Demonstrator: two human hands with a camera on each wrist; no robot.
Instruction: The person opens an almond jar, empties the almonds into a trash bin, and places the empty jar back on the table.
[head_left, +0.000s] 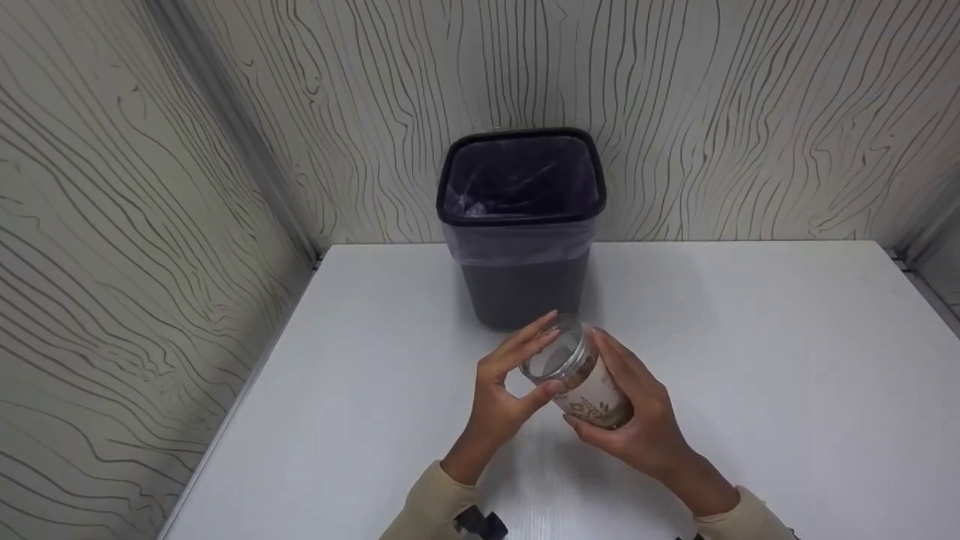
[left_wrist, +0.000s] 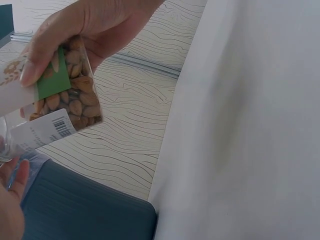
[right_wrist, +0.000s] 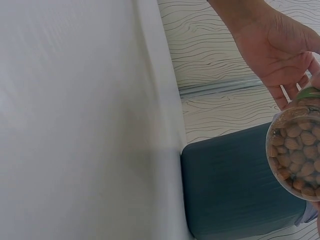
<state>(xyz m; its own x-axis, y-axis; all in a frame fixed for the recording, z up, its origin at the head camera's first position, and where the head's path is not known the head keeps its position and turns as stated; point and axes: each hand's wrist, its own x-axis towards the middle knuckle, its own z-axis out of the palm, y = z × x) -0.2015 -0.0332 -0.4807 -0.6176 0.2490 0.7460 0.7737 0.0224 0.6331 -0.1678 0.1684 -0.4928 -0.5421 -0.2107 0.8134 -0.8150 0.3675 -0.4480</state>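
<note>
Jar (head_left: 596, 397) leans over the tabletop (head_left: 765, 375), right fingers (head_left: 626, 365) clasping it, seemingly for steadiness, while left fingers (head_left: 511, 349) grip its top (head_left: 576, 366).

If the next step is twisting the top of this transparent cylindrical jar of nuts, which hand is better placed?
Probably the left hand: fingers and thumb span the clear rim, while the right hand grips the jar by its body.

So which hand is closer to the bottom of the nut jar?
Right. The right hand grips the jar near its bottom; the left hand is at the clear top, farther away.
</note>
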